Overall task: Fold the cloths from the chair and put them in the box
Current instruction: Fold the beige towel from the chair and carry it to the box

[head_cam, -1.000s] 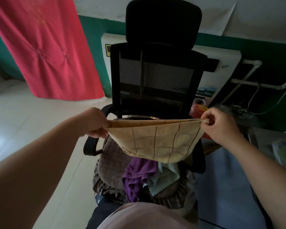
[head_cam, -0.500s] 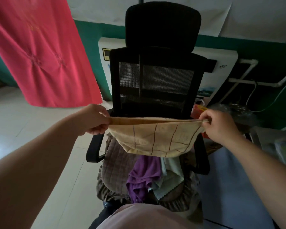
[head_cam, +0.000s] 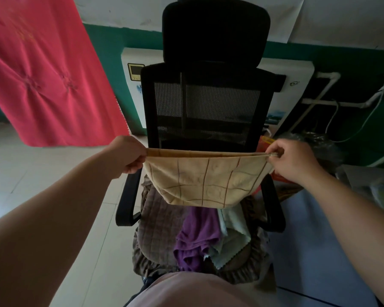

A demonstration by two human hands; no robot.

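The left hand [head_cam: 129,155] and right hand [head_cam: 292,159] each pinch closed on an upper corner of the beige checked cloth [head_cam: 205,181], stretched taut in the air above the chair [head_cam: 208,103] seat. Beneath it on the seat lie a purple cloth [head_cam: 196,238] and a pale green cloth [head_cam: 231,235]. No lettering on the cloth or chair is readable.

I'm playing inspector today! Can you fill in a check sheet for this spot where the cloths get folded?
Surface: chair seat, padded cover.
Job's things: beige checked cloth held doubled in the air; purple cloth and pale green cloth heaped on seat; box not seen.
Clutter: crumpled plastic at right.
Grippers: left hand and right hand pinch the beige cloth's top corners.
Cables: white cable on wall.
Surroundings: red hanging sheet, tiled floor.
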